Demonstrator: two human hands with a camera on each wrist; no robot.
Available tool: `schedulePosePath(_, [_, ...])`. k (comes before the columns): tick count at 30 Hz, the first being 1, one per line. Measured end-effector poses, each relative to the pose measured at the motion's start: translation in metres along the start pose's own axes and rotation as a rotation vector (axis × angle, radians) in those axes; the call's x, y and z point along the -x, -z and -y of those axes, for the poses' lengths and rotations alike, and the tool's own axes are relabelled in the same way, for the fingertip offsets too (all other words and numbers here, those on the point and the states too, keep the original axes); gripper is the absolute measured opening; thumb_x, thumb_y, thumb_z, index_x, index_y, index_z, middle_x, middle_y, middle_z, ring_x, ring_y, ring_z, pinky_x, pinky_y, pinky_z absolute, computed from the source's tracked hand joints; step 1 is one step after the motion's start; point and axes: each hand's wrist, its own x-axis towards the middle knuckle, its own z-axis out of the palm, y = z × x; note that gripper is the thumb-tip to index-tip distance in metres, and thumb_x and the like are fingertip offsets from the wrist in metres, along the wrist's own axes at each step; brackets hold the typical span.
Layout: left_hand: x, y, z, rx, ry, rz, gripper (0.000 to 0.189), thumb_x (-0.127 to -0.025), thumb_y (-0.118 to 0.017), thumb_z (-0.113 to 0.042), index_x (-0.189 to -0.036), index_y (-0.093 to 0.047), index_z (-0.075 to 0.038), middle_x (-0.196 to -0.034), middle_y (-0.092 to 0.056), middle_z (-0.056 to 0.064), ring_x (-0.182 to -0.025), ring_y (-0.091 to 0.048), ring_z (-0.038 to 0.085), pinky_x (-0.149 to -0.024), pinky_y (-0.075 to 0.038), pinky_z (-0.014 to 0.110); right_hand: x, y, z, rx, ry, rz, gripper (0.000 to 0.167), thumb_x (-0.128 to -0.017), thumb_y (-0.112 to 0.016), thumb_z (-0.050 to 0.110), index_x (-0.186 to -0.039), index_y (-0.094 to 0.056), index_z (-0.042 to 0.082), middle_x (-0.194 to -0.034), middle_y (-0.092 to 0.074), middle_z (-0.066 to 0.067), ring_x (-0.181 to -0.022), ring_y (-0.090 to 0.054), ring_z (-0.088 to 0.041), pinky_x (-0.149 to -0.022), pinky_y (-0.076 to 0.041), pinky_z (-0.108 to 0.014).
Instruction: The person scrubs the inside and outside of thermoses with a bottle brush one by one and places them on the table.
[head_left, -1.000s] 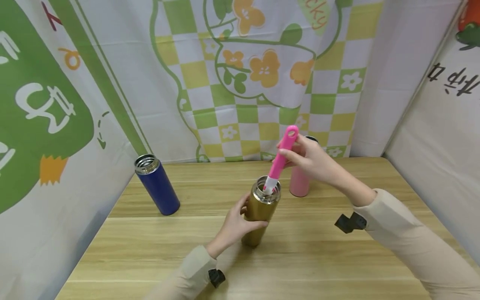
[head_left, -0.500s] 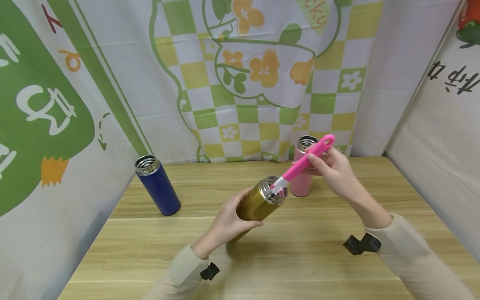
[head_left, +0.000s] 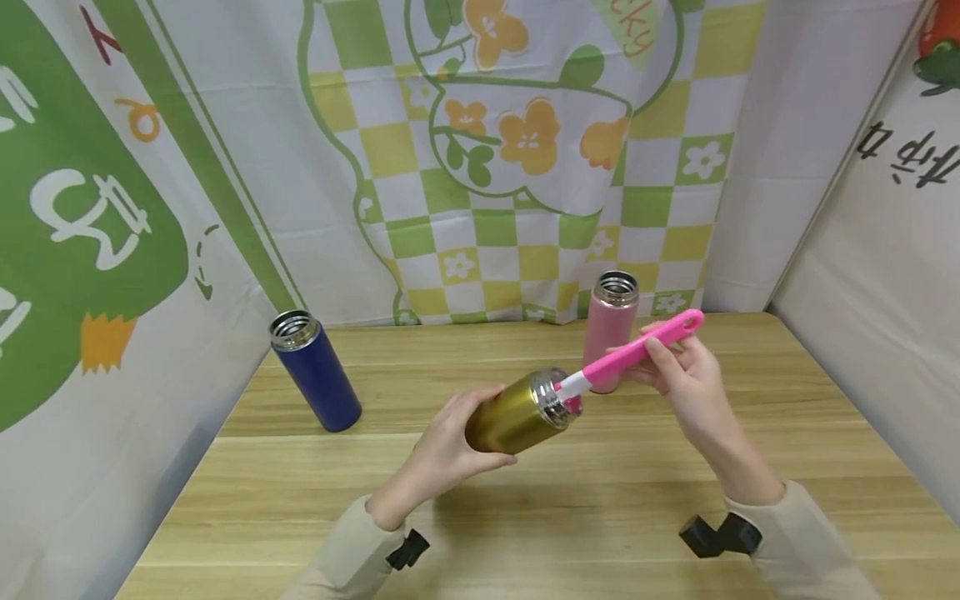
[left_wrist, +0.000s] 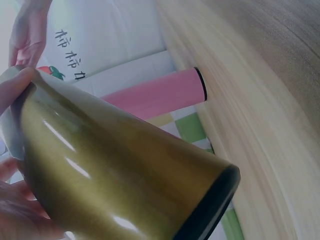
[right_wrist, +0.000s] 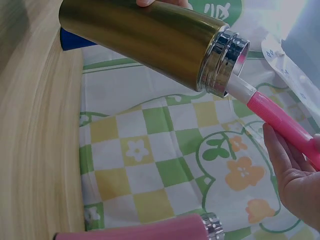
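Note:
My left hand (head_left: 438,454) grips a gold thermos bottle (head_left: 512,419) round its body. The bottle is tilted far over, its open metal mouth pointing right; the right wrist view shows its base off the tabletop. My right hand (head_left: 693,392) holds a bottle brush (head_left: 630,357) by its pink handle, thumb on top and fingers beneath. The brush's white neck (right_wrist: 241,86) enters the bottle mouth, with some pink showing just inside the rim. The rest of the brush head is hidden in the bottle.
A lidless pink thermos bottle (head_left: 611,329) stands upright behind the right hand. At the left stands a lidless dark blue thermos bottle (head_left: 315,371). The wooden table (head_left: 300,517) ends at a patterned cloth (head_left: 487,225) behind, with more cloth at both sides.
The gold bottle has gone from nearly upright on the table to strongly tilted and lifted. The right hand has moved right and down, lowering the brush handle towards level.

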Motion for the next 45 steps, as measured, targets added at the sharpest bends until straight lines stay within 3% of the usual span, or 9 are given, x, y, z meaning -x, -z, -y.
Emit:
schedulePosePath(4, [0.003, 0.003, 0.0, -0.034, -0.014, 0.025, 0.076, -0.056, -0.083, -0.025, -0.122, -0.049, -0.008, -0.114, -0.057, 0.003, -0.099, -0.05, 0.017, -0.08, -0.045, 0.034, 0.007, 0.003, -0.007, -0.067, -0.006, -0.051, 0.013, -0.092, -0.043, 0.007, -0.103, -0.047, 0.002, -0.089, -0.062, -0.009, -0.085, -0.064, -0.021, -0.076, -0.048, -0.032])
schedulePosePath(5, [0.003, 0.003, 0.0, -0.041, -0.019, 0.029, 0.076, -0.056, -0.083, -0.025, -0.122, -0.05, -0.007, -0.113, -0.057, 0.004, -0.1, -0.051, 0.017, -0.083, -0.044, 0.035, 0.006, 0.022, -0.029, -0.077, 0.004, -0.05, 0.016, -0.092, -0.042, 0.007, -0.106, -0.047, 0.0, -0.091, -0.062, -0.013, -0.088, -0.063, -0.026, -0.077, -0.048, -0.035])
schedulePosePath(7, [0.004, 0.004, 0.001, -0.051, -0.02, 0.041, 0.076, -0.056, -0.083, -0.026, -0.122, -0.05, -0.007, -0.113, -0.057, 0.004, -0.101, -0.051, 0.018, -0.085, -0.043, 0.037, 0.009, 0.026, -0.034, -0.179, 0.02, -0.035, 0.018, -0.092, -0.04, 0.004, -0.107, -0.046, -0.002, -0.093, -0.06, -0.017, -0.089, -0.062, -0.029, -0.078, -0.048, -0.037])
schedulePosePath(11, [0.007, 0.006, 0.001, -0.069, -0.02, 0.061, 0.076, -0.057, -0.082, -0.026, -0.122, -0.05, -0.006, -0.114, -0.057, 0.005, -0.104, -0.051, 0.02, -0.093, -0.037, 0.042, 0.011, 0.065, -0.071, -0.311, 0.059, 0.014, 0.024, -0.093, -0.035, 0.001, -0.115, -0.041, -0.009, -0.1, -0.055, -0.028, -0.095, -0.055, -0.042, -0.08, -0.045, -0.046])
schedulePosePath(12, [0.007, 0.006, 0.002, -0.073, -0.017, 0.068, 0.075, -0.057, -0.082, -0.027, -0.122, -0.05, -0.007, -0.115, -0.057, 0.005, -0.104, -0.051, 0.02, -0.093, -0.037, 0.042, 0.015, 0.053, -0.057, -0.31, 0.05, -0.01, 0.024, -0.093, -0.038, 0.002, -0.114, -0.041, -0.009, -0.099, -0.056, -0.027, -0.095, -0.057, -0.04, -0.08, -0.046, -0.045])
schedulePosePath(14, [0.007, 0.007, 0.002, -0.076, -0.019, 0.077, 0.076, -0.057, -0.082, -0.028, -0.123, -0.05, -0.008, -0.115, -0.056, 0.004, -0.105, -0.051, 0.02, -0.094, -0.035, 0.043, 0.015, 0.066, -0.066, -0.276, 0.064, -0.026, 0.027, -0.093, -0.041, 0.005, -0.116, -0.04, -0.008, -0.103, -0.056, -0.028, -0.096, -0.055, -0.042, -0.08, -0.045, -0.046])
schedulePosePath(17, [0.007, 0.007, 0.001, -0.076, -0.025, 0.094, 0.076, -0.058, -0.082, -0.029, -0.124, -0.049, -0.01, -0.116, -0.056, 0.003, -0.104, -0.051, 0.019, -0.089, -0.039, 0.041, 0.02, 0.046, -0.042, -0.19, 0.049, -0.112, 0.03, -0.09, -0.05, 0.012, -0.112, -0.043, -0.006, -0.099, -0.06, -0.02, -0.092, -0.06, -0.034, -0.078, -0.046, -0.041])
schedulePosePath(25, [0.007, 0.008, 0.0, -0.079, -0.037, 0.124, 0.076, -0.058, -0.082, -0.03, -0.124, -0.049, -0.01, -0.116, -0.056, 0.002, -0.103, -0.051, 0.018, -0.082, -0.044, 0.036, 0.026, 0.02, -0.009, -0.173, 0.033, -0.219, 0.013, -0.091, -0.043, 0.005, -0.099, -0.05, -0.002, -0.085, -0.064, -0.012, -0.08, -0.065, -0.024, -0.071, -0.05, -0.035])
schedulePosePath(45, [0.016, 0.011, 0.003, -0.098, -0.071, 0.139, 0.075, -0.06, -0.08, -0.034, -0.125, -0.048, -0.011, -0.117, -0.055, 0.002, -0.104, -0.051, 0.019, -0.082, -0.044, 0.037, 0.032, 0.036, -0.001, -0.222, 0.028, -0.22, 0.016, -0.091, -0.043, 0.003, -0.1, -0.052, -0.005, -0.085, -0.063, -0.016, -0.078, -0.065, -0.027, -0.071, -0.049, -0.036])
